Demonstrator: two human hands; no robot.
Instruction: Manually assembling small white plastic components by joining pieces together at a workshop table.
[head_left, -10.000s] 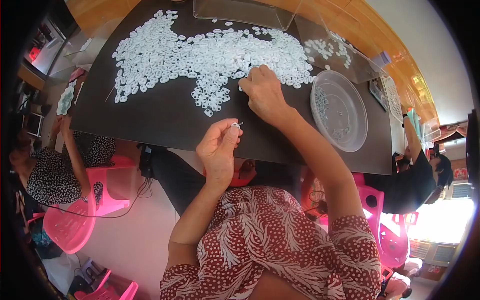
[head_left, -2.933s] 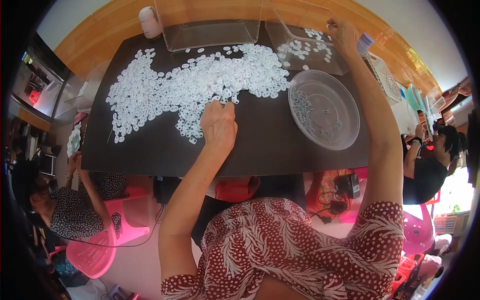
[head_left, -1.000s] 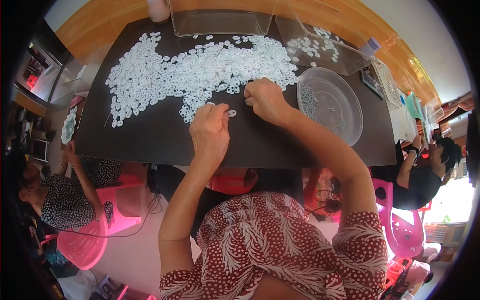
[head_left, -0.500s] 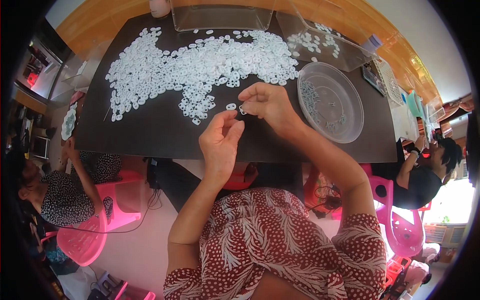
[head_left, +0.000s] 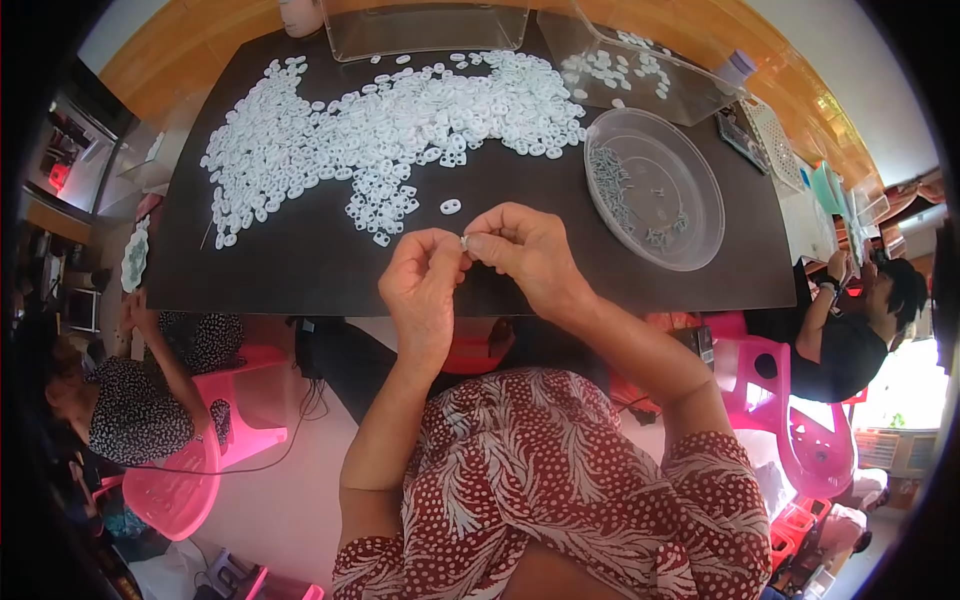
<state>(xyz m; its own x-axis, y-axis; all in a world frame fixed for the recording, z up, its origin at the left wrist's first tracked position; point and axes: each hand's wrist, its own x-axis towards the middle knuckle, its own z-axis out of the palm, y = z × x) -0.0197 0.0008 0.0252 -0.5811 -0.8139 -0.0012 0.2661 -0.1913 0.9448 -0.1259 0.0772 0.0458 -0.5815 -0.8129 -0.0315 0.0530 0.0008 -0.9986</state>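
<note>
Partly filled round dish (head_left: 695, 190), grey pieces (head_left: 608, 183) inside

Tiny white piece (head_left: 464, 243), mostly hidden; pinched between both hands (head_left: 420, 287) (head_left: 535, 265), over dark tabletop (head_left: 262, 268)

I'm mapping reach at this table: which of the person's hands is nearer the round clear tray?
Right. The right hand is left of the round clear tray, slightly nearer the person; the left hand is farther left, beyond the right.
</note>
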